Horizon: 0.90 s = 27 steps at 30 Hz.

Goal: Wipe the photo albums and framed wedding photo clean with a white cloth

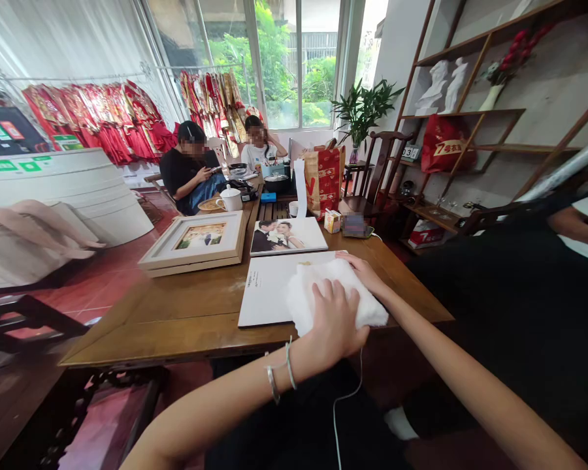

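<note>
A white panel (267, 294) with small dark print lies flat near the table's front edge. On its right half rests a bunched, fluffy white cloth (301, 294), which also hangs past the panel's front corner. My left hand (336, 313), bracelets at the wrist, lies over the cloth with its fingers spread and pressing down. My right hand (362, 269) rests at the panel's far right corner beside the cloth, fingers stretched out; its thumb is hidden. Just beyond the panel lies a wedding photo print (291, 236) of a couple.
Left of the print, a light wooden picture frame (196, 241) lies on another. Behind are a white teapot (230, 198), a red paper bag (326, 179), a small box (332, 220) and a phone (357, 225). Two people sit at the far end; another is at right.
</note>
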Tool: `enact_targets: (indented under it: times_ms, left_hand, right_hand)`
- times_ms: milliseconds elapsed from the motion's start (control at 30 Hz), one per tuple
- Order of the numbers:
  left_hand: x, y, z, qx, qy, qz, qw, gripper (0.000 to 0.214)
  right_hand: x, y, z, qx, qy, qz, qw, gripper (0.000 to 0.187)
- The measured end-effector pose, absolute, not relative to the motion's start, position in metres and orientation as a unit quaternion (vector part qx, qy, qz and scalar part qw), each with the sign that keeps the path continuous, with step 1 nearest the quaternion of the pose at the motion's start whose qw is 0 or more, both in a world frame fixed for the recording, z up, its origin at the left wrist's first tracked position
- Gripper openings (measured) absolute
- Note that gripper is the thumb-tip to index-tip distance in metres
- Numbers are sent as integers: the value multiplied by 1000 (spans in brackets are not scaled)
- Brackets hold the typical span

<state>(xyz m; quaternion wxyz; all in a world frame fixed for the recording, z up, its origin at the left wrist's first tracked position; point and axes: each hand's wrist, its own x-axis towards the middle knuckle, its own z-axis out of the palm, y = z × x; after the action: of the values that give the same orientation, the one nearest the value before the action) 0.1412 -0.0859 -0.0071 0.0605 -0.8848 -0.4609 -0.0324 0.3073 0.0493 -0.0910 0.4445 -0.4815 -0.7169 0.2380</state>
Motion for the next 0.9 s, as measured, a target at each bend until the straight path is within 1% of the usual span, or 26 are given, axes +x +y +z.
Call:
enact_targets:
  times_ms: [167, 300, 400, 600, 767, 900]
  left_hand:
    - [137, -46, -4, -871, -485, -34, 66, 51]
    - [138, -26, -10, -864, -495, -48, 75, 52]
    - [140, -26, -12, -861, -500, -56, 76, 53]
    - [142, -56, -11, -876, -477, -45, 58, 61]
    - [146, -102, -18, -896, -441, -39, 47, 72]
    - [139, -124, -18, -917, -395, -38, 29, 71]
  right_hand:
    - [302, 48, -87, -500, -699, 246, 448, 38]
    - [302, 49, -88, -501, -696, 247, 451, 39]
    - [303, 50, -88, -493, -701, 252, 450, 39]
    - [305, 51, -91, -507, -690, 255, 449, 39]
    - [309, 54, -95, -480, -707, 255, 451, 32]
    - [307, 56, -98, -476, -717, 236, 451, 36]
